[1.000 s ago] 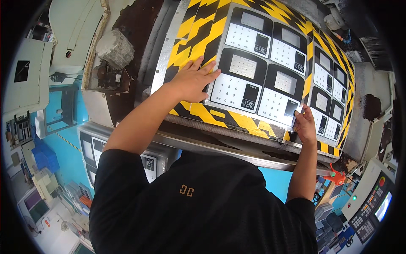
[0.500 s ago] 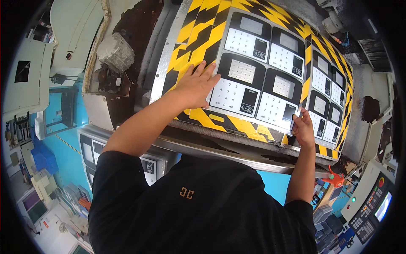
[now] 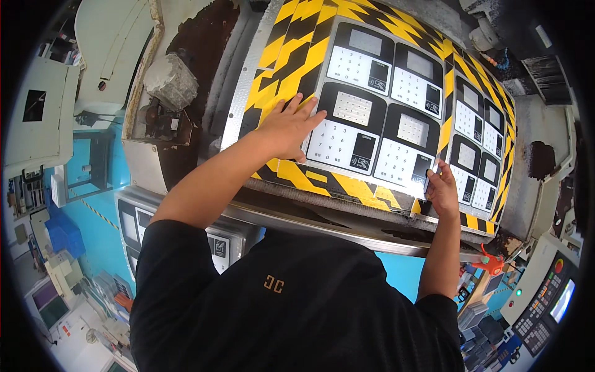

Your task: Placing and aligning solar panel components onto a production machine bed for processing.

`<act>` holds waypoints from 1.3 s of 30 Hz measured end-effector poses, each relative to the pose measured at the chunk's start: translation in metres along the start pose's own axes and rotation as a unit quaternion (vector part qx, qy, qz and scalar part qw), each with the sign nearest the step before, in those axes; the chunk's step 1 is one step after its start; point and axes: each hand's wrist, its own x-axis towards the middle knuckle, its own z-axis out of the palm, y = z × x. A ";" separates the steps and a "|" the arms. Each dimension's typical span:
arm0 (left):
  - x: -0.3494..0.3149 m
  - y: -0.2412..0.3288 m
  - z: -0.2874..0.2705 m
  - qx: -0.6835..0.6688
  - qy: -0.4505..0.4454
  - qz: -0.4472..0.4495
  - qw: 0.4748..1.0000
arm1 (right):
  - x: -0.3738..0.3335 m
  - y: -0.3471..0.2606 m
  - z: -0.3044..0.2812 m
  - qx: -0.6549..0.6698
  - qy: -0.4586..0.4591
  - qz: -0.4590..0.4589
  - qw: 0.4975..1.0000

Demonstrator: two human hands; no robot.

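A flat sheet of four black-and-white keypad panels [image 3: 338, 141] lies on a machine bed bordered with yellow-and-black striped tape [image 3: 304, 53]. My left hand [image 3: 286, 131] rests with fingers spread on the sheet's left edge, partly over the tape. At the sheet's near right corner, my right hand [image 3: 442, 191] pinches the edge between thumb and fingers. Small dots or holes show in the windows of the two nearer panels. Beyond a taped strip on the right lies a second sheet of keypad panels [image 3: 466, 152], touched by neither hand.
A metal rail [image 3: 322, 232] runs along the bed's near side. More keypad panels [image 3: 220, 248] sit below it at left. An orange-red nozzle or handle [image 3: 491, 263] is at the near right, beside a control panel [image 3: 545, 304]. A rough grey block [image 3: 170, 80] stands left of the bed.
The left sheet has shifted slightly left and toward me. My right hand has moved a little left with its corner; my left hand stays spread at the left edge.
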 end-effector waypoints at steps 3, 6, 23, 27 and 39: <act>0.001 -0.002 0.003 0.002 0.004 -0.001 1.000 | 0.000 0.000 0.002 0.007 0.004 -0.004 1.000; -0.001 -0.005 0.004 0.003 0.010 0.000 1.000 | 0.001 0.000 0.005 0.001 0.011 0.003 1.000; 0.001 0.006 -0.003 0.013 0.006 -0.017 1.000 | 0.002 -0.012 0.020 -0.558 0.129 -0.102 0.813; 0.002 0.010 -0.007 0.019 -0.006 -0.026 0.999 | -0.003 -0.016 0.022 -0.562 0.119 -0.114 0.810; 0.006 0.017 -0.008 0.048 -0.018 -0.029 0.998 | -0.003 -0.018 0.018 -0.590 0.122 -0.090 0.793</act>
